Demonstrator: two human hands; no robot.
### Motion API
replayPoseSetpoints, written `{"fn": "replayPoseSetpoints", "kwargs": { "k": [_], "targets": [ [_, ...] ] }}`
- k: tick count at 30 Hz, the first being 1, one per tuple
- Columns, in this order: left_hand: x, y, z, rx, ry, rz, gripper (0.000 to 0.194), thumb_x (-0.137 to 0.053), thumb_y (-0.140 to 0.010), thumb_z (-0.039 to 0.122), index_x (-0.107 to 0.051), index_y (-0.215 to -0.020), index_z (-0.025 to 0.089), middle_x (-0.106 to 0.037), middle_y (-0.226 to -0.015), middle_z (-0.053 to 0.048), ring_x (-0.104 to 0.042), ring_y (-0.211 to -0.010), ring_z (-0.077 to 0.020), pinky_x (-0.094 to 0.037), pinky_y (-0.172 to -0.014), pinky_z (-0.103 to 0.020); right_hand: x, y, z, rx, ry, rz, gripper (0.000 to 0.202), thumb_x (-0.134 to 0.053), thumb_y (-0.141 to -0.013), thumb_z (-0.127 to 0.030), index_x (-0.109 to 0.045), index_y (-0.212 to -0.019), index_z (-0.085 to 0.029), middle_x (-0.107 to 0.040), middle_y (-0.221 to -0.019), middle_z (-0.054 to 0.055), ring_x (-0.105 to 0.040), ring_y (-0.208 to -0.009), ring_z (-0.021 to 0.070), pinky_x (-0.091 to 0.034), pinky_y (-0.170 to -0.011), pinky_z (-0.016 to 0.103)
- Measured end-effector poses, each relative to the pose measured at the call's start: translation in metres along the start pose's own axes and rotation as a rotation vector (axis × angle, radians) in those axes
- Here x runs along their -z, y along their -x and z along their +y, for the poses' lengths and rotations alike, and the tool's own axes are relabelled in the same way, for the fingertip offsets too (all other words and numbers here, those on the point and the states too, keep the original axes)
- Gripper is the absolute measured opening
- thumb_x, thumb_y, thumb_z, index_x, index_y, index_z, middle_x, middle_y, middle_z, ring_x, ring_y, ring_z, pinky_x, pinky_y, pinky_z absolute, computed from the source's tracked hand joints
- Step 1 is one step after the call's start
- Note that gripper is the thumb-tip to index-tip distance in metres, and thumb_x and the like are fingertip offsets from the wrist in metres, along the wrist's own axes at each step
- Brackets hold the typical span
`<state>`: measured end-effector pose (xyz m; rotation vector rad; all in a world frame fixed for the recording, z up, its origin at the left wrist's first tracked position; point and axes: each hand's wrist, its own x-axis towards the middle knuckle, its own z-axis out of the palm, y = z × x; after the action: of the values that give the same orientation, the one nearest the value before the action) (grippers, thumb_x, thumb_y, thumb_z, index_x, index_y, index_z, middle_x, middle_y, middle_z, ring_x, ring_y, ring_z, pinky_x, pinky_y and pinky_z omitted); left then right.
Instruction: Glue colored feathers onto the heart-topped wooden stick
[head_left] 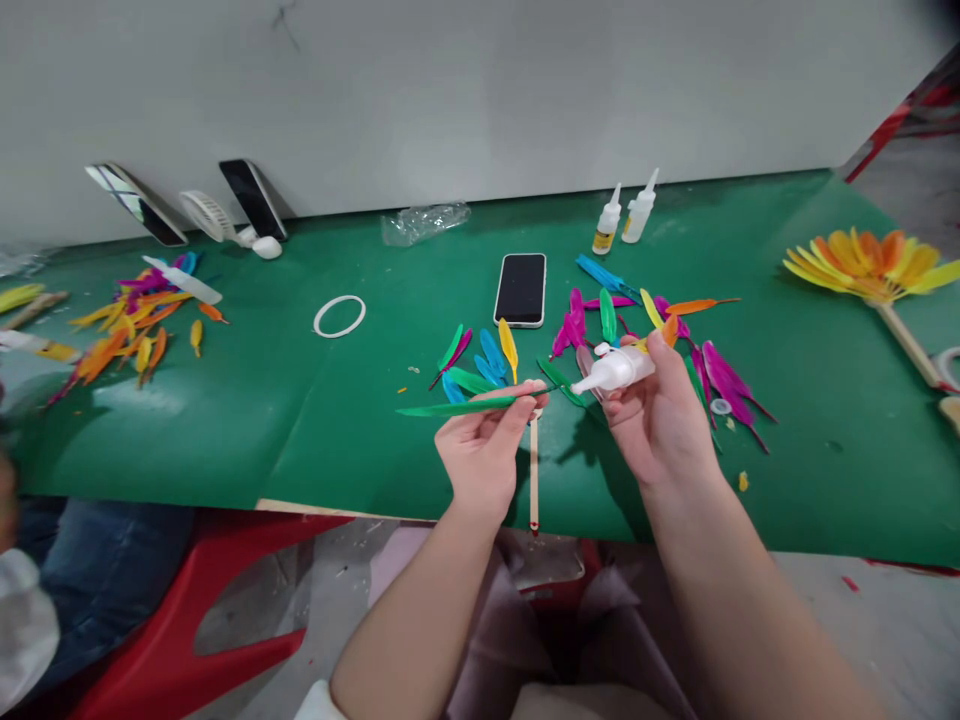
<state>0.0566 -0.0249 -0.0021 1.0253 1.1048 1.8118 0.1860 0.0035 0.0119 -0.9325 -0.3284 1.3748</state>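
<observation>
My left hand (pixel 487 445) pinches a long green feather (pixel 457 408), its vane pointing left and its thin quill pointing right. In my right hand (pixel 664 415) is a white glue bottle (pixel 615 371), tilted so that its nozzle tip is close to the quill; whether they touch cannot be told. Below my left fingers a wooden stick (pixel 534 475) lies on the green table, its upper end partly hidden. Small blue, green and yellow feathers (pixel 509 350) lie just beyond my left hand. Magenta, orange and green feathers (pixel 724 382) are spread around my right hand.
A phone (pixel 521 290) lies ahead on the table (pixel 405 330). Two glue bottles (pixel 606 222) stand near the wall. On the left are a white ring (pixel 340 316) and a feather pile (pixel 124 330); a feather fan (pixel 877 265) is at right. A person sits at the left edge.
</observation>
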Motion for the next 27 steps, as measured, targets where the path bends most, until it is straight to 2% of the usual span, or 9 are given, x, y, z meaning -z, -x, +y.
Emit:
{"fn": "replayPoseSetpoints", "kwargs": {
  "k": [8, 13, 19, 22, 27],
  "targets": [
    [0.004, 0.008, -0.003, -0.153, -0.224, 0.009, 0.008, -0.070, -0.070, 0.025, -0.071, -0.078, 0.023, -0.071, -0.071, 0.001, -0.067, -0.064, -0.0153, -0.057, -0.065, -0.027, -0.001, 0.000, 0.000, 0.052, 0.029, 0.008, 0.030, -0.060, -0.073, -0.044, -0.056, -0.084, -0.016, -0.057, -0.061, -0.003, -0.047, -0.041, 0.0053, -0.041, -0.033, 0.015],
    [0.007, 0.008, -0.004, -0.196, -0.250, -0.023, 0.011, -0.069, -0.071, 0.018, -0.071, -0.080, 0.025, -0.071, -0.077, 0.003, -0.068, -0.067, -0.0140, -0.057, -0.067, -0.025, -0.001, 0.001, 0.002, 0.089, 0.058, -0.005, 0.029, -0.057, -0.076, -0.045, -0.055, -0.085, -0.017, -0.058, -0.061, -0.003, -0.049, -0.041, 0.0059, -0.041, -0.033, 0.014],
    [0.008, 0.006, -0.007, -0.309, -0.252, -0.062, 0.018, -0.069, -0.070, 0.013, -0.071, -0.083, 0.026, -0.072, -0.079, 0.004, -0.068, -0.067, -0.0137, -0.057, -0.067, -0.024, -0.001, 0.004, 0.003, 0.089, 0.075, -0.029, 0.025, -0.055, -0.078, -0.042, -0.055, -0.086, -0.018, -0.059, -0.064, -0.002, -0.052, -0.045, 0.0062, -0.043, -0.035, 0.014],
    [0.009, 0.006, -0.007, -0.305, -0.261, -0.053, 0.016, -0.069, -0.070, 0.015, -0.071, -0.083, 0.024, -0.072, -0.078, 0.003, -0.068, -0.066, -0.0145, -0.058, -0.067, -0.025, -0.003, 0.006, 0.001, 0.022, 0.053, -0.056, 0.026, -0.055, -0.077, -0.043, -0.056, -0.084, -0.019, -0.057, -0.062, -0.003, -0.051, -0.042, 0.0061, -0.041, -0.033, 0.014],
    [0.006, 0.004, -0.004, -0.233, -0.210, -0.011, 0.011, -0.069, -0.071, 0.019, -0.071, -0.080, 0.024, -0.072, -0.078, 0.003, -0.068, -0.066, -0.0150, -0.059, -0.068, -0.026, -0.004, 0.008, -0.012, -0.206, -0.048, -0.093, 0.030, -0.056, -0.075, -0.049, -0.057, -0.081, -0.020, -0.056, -0.060, -0.003, -0.044, -0.037, 0.0033, -0.033, -0.028, 0.012]
  ]
}}
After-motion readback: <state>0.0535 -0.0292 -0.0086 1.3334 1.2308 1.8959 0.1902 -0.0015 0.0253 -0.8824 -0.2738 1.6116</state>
